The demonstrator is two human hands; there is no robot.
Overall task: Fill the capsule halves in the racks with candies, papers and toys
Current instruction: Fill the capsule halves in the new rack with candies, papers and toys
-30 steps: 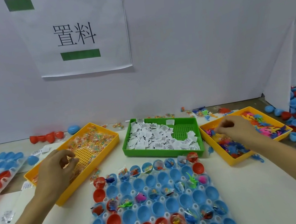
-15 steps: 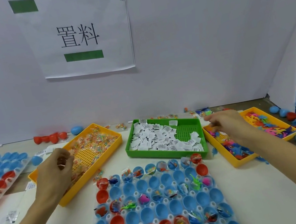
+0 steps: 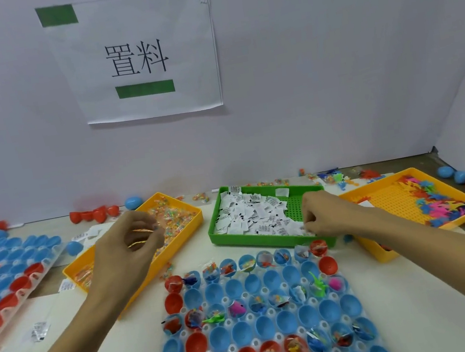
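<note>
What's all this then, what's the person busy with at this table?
They are stuffing little plastic capsule halves that sit in a clear rack. The left hand holds candy wrappers pinched over the yellow candy tray. The right hand is at the near right corner of the green tray of paper slips, its fingers on the slips. A second yellow tray on the right holds small colourful toys. Some rows of the rack are filled; others are empty.

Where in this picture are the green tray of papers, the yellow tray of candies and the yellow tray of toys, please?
green tray of papers (image 3: 269, 241): head view, on its near wall.
yellow tray of candies (image 3: 188, 230): head view, on its right wall.
yellow tray of toys (image 3: 388, 206): head view, on its bare perforated floor.
</note>
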